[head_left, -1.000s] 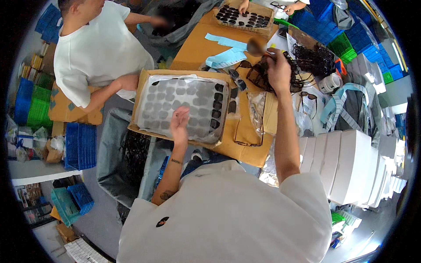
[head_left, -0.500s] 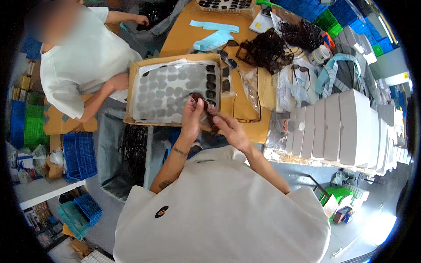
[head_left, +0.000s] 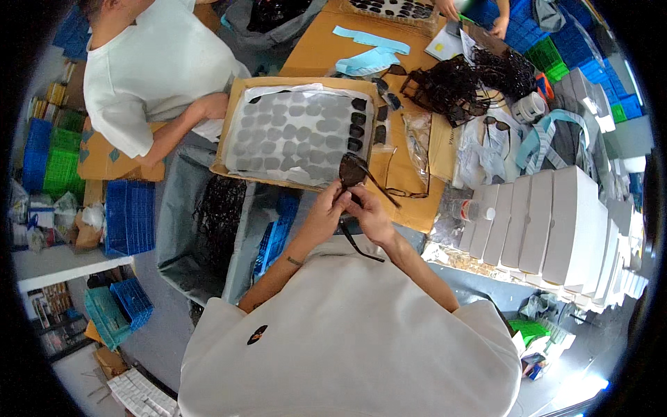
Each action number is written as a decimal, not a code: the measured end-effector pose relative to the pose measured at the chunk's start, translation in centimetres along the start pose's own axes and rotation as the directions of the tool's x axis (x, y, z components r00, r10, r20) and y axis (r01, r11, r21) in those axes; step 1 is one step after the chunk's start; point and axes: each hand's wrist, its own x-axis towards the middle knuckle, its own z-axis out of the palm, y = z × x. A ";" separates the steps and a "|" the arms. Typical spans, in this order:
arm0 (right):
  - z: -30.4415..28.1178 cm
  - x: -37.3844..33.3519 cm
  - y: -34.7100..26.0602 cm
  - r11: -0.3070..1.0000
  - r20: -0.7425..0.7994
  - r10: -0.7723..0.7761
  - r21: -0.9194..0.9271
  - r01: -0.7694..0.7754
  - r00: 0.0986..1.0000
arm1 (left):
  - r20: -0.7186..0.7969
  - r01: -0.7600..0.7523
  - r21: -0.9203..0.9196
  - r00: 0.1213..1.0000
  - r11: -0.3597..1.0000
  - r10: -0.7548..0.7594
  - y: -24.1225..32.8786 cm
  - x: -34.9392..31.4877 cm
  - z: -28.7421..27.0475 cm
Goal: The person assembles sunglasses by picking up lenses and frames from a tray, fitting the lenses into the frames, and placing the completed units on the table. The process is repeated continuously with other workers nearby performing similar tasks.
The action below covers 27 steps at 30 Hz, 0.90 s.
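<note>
A pair of dark sunglasses [head_left: 353,172] is held in front of my chest, tilted, with its two arms spread apart. My left hand [head_left: 324,214] is closed with fingers and thumb on the frame. My right hand [head_left: 375,219] pinches the same frame from the other side, so the fingers hide its middle. Just beyond my hands lies a shallow cardboard box [head_left: 221,142] lined with white paper. Rows of grey, paper-veiled lenses [head_left: 278,132] fill it, and uncovered dark lenses [head_left: 357,118] run down its right side.
More glasses lie heaped in a dark pile [head_left: 445,87] on the brown table [head_left: 313,52]. A wire-thin pair of glasses [head_left: 410,193] rests near its edge. White boxes [head_left: 549,215] stand at right. A co-worker [head_left: 160,69] sits at left, above a grey bin [head_left: 182,229].
My hands have come back from the box's near right edge toward my chest. The glasses have turned, so a dark lens and both arms now show. Another person's hands have appeared at the far end.
</note>
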 end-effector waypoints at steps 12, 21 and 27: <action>1.3 5.4 -1.3 0.883 -0.211 0.264 0.446 -0.148 0.941 | -0.449 -0.308 -0.508 0.892 0.804 0.058 -3.0 5.2 -0.2; -0.5 9.2 -1.8 0.931 -0.125 -0.006 0.361 0.051 0.992 | -0.470 -0.393 -0.841 0.871 0.372 -0.141 -0.8 3.3 -7.1; -1.8 11.6 -3.4 0.961 -0.052 0.085 0.268 -0.068 0.995 | -0.452 -0.345 -0.826 0.877 0.446 -0.160 -2.9 -1.0 -10.0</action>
